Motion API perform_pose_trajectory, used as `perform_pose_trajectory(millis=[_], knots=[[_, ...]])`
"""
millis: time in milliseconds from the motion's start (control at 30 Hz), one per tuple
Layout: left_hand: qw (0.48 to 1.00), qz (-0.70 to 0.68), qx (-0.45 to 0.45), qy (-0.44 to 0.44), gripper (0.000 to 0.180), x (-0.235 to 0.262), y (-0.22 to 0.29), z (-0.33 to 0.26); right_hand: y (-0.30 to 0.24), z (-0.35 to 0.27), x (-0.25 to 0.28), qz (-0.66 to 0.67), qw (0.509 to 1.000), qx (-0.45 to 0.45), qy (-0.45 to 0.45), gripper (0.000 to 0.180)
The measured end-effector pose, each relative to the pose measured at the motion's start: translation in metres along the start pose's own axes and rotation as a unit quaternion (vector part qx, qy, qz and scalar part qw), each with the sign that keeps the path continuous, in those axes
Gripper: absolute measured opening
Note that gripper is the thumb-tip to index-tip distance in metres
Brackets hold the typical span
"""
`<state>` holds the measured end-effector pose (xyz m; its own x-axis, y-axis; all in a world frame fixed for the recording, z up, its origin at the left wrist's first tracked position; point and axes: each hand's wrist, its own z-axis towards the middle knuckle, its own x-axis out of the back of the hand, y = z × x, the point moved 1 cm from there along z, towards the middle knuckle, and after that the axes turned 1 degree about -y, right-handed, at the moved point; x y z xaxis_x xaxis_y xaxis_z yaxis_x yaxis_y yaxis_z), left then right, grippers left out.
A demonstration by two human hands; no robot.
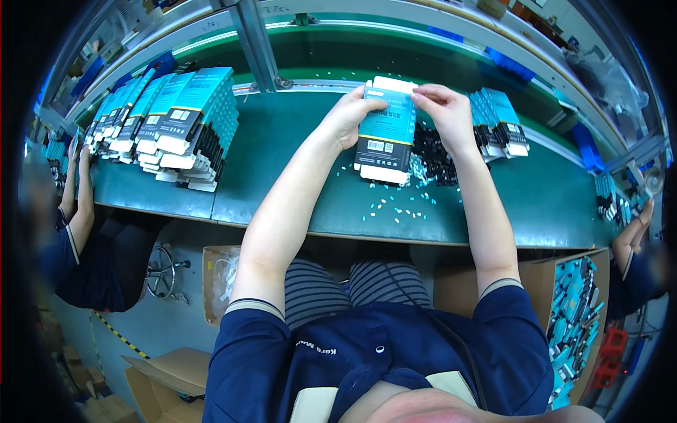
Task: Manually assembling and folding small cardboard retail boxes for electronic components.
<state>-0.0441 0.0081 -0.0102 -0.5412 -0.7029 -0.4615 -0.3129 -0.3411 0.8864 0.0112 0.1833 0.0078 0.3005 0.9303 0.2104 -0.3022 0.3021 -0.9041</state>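
Note:
My left hand [350, 116] grips the left edge of a flat blue and black printed carton [386, 130], thumb across its face. White flaps show at the carton's top and bottom ends. My right hand [449, 113] is closed in a pinch at the carton's upper right edge; whether a scrap is also between its fingertips I cannot tell. Beneath my right wrist lies a heap of small black pieces [438, 158]. Small white and blue paper scraps [398, 211] are scattered below the carton on the green table [282, 190].
Tall stacks of similar flat cartons [187, 120] stand at the left. A smaller stack [502, 120] is beyond my right hand. A metal post [255, 46] rises at the back. By my right side, a cardboard box [575, 324] holds many blue and black pieces. Co-workers sit on both sides.

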Motion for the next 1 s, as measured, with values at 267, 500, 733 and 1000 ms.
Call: perform_pose_trajectory(millis=[267, 500, 733, 1000], knots=[[0.999, 0.013, -0.034, -0.015, 0.026, -0.02, -0.016, 0.003, 0.007, 0.001, 0.0, 0.038, 0.999, -0.012, 0.013, 0.017], [0.998, 0.021, -0.031, -0.051, 0.032, -0.031, -0.016, -0.007, 0.006, -0.007, 0.004, 0.033, 0.999, -0.013, 0.032, 0.017], [0.995, 0.04, -0.065, -0.065, 0.028, -0.035, -0.017, -0.007, 0.012, -0.005, -0.004, 0.043, 0.99, 0.096, 0.089, 0.022], [0.994, 0.048, -0.076, -0.063, 0.027, -0.035, -0.016, -0.008, 0.015, -0.007, -0.008, 0.076, 0.987, 0.106, 0.093, 0.021]])
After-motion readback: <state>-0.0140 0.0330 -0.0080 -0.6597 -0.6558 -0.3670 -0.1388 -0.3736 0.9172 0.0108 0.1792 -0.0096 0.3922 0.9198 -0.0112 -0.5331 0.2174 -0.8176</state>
